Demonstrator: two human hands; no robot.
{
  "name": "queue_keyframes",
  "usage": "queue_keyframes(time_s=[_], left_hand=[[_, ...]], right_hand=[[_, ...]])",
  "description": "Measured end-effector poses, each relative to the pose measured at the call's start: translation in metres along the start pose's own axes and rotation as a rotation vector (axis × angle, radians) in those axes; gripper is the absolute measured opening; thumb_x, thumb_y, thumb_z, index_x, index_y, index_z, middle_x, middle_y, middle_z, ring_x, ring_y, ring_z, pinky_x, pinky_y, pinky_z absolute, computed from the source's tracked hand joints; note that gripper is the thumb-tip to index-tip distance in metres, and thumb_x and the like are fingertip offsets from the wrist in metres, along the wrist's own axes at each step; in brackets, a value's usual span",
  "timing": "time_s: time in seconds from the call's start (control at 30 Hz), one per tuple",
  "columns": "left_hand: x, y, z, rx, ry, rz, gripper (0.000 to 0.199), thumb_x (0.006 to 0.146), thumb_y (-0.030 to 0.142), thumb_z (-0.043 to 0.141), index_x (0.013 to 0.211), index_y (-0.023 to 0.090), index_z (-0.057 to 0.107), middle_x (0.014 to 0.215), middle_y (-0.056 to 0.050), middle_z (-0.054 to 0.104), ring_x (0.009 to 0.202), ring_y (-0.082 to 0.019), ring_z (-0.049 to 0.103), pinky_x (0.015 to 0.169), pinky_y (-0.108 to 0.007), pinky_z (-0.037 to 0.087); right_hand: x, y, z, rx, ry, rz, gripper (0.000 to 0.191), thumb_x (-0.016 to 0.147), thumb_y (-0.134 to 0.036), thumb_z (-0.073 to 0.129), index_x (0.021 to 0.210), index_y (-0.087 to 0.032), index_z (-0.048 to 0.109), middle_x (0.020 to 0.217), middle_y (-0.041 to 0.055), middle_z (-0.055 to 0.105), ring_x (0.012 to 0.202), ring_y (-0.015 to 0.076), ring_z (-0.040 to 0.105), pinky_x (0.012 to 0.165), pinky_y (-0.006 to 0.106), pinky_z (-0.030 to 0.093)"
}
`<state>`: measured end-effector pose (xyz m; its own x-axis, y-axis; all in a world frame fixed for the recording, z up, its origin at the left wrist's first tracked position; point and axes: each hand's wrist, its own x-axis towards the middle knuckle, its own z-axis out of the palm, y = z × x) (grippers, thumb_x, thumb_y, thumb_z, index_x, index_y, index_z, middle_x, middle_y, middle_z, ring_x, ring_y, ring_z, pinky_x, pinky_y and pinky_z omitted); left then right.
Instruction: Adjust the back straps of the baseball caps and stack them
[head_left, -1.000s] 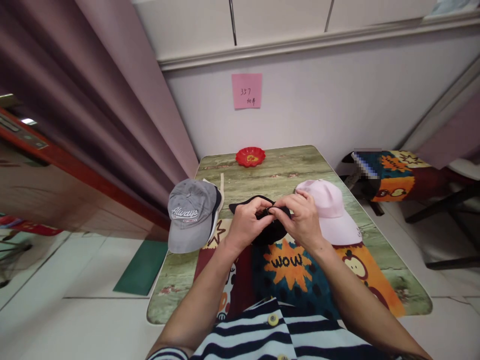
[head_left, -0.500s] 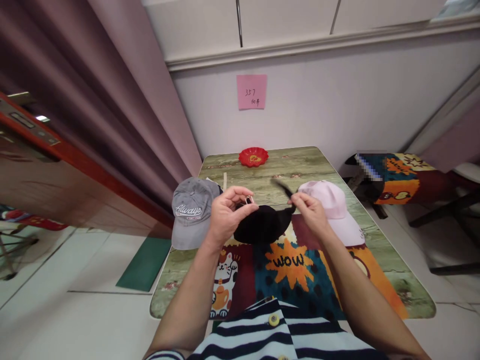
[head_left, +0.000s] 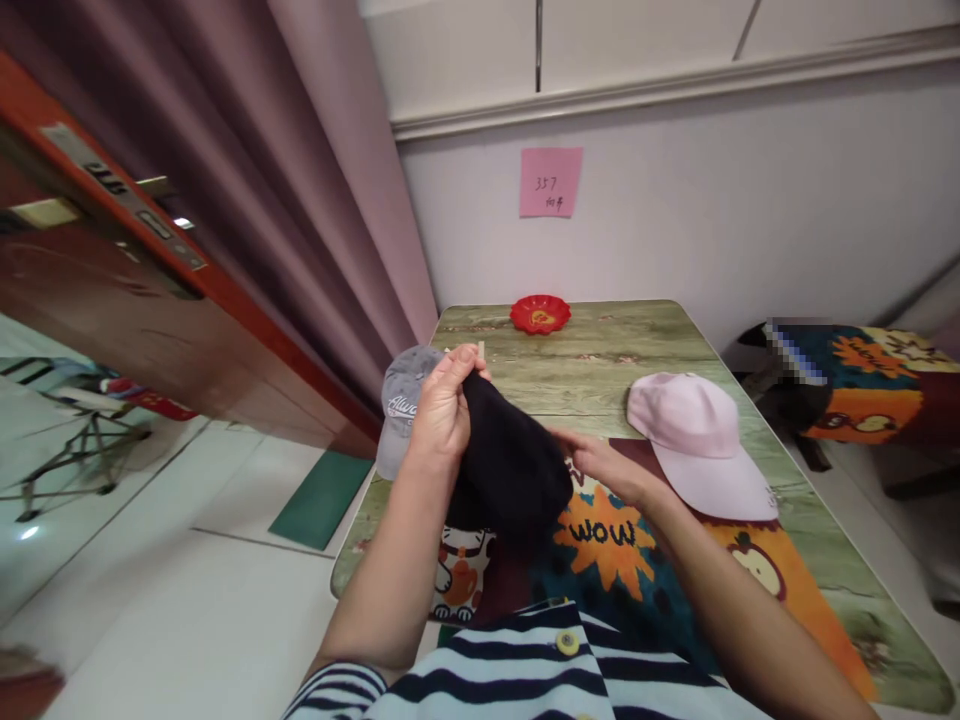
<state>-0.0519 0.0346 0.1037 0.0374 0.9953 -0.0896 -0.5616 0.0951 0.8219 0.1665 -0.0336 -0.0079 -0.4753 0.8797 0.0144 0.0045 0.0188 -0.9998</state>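
Observation:
A black baseball cap is held up tilted over the near middle of the table. My left hand is closed on its upper left edge, the fingers wrapped round and partly hidden. My right hand is at the cap's right side with its fingers stretched toward the fabric; the fingertips meet the cap's edge and part of them is hidden. A grey cap with white lettering lies behind my left hand, partly covered by it. To the right of my right hand sits a pink cap, its brim facing me.
The caps are on a wood-patterned table with a colourful printed mat. A red scalloped dish stands at the far edge. A pink note is on the wall. A curtain and a wooden door flank the left.
The black cap has been lifted and turned, now hanging tilted from my left hand. My right hand has let go of the black strap end. The view has shifted slightly left.

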Motion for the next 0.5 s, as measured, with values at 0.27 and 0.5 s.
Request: queue_keyframes(time_s=[0.27, 0.5], left_hand=[[-0.023, -0.034, -0.093, 0.189, 0.155, -0.256, 0.045, 0.072, 0.056, 0.083, 0.092, 0.017, 0.072, 0.078, -0.005, 0.074, 0.066, -0.016, 0.069, 0.060, -0.026, 0.056], [-0.095, -0.067, -0.143, 0.103, -0.114, -0.540, 0.065, 0.076, 0.079, 0.064, 0.107, 0.023, 0.075, 0.104, -0.010, 0.078, 0.105, -0.030, 0.072, 0.081, -0.038, 0.058]], right_hand=[[-0.007, 0.028, 0.049, 0.605, 0.099, 0.145, 0.046, 0.077, -0.045, 0.081, 0.119, -0.027, 0.071, 0.108, 0.0059, 0.078, 0.095, 0.0231, 0.076, 0.090, 0.039, 0.059], [0.013, 0.027, 0.047, 0.665, 0.387, 0.055, 0.035, 0.081, -0.041, 0.076, 0.114, -0.032, 0.070, 0.120, 0.0030, 0.076, 0.106, 0.0262, 0.074, 0.094, 0.043, 0.060]])
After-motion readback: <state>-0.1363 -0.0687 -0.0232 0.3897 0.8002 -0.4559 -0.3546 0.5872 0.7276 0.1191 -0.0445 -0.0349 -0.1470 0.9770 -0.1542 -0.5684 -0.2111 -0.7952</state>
